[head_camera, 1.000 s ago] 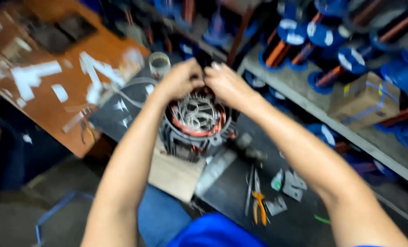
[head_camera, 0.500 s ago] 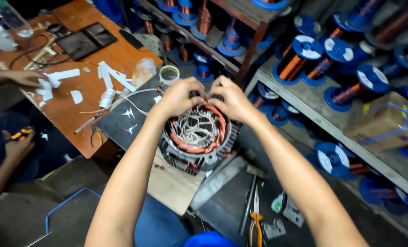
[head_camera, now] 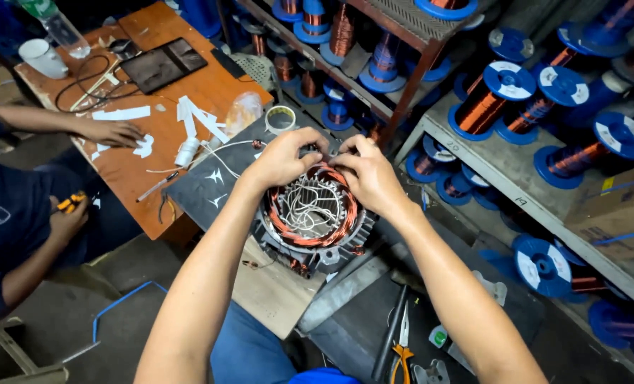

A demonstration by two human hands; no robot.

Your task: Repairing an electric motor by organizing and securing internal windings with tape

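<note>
Shelves [head_camera: 516,178] of blue copper-wire spools [head_camera: 505,89] line the right, some cut off by the frame. An orange worktop [head_camera: 189,92] at left holds white paper strips [head_camera: 189,117] and a dark tablet [head_camera: 162,64]; a co-worker's hand [head_camera: 114,131] rests there, the body mostly out of frame. At centre, a motor stator [head_camera: 313,220] sits on a dark mat [head_camera: 210,181]. The left hand [head_camera: 283,158] and right hand [head_camera: 368,174] pinch its copper winding [head_camera: 288,227] at the far rim, fingertips hiding the exact spot. Orange-handled pliers [head_camera: 402,348] lie near the bottom edge.
</note>
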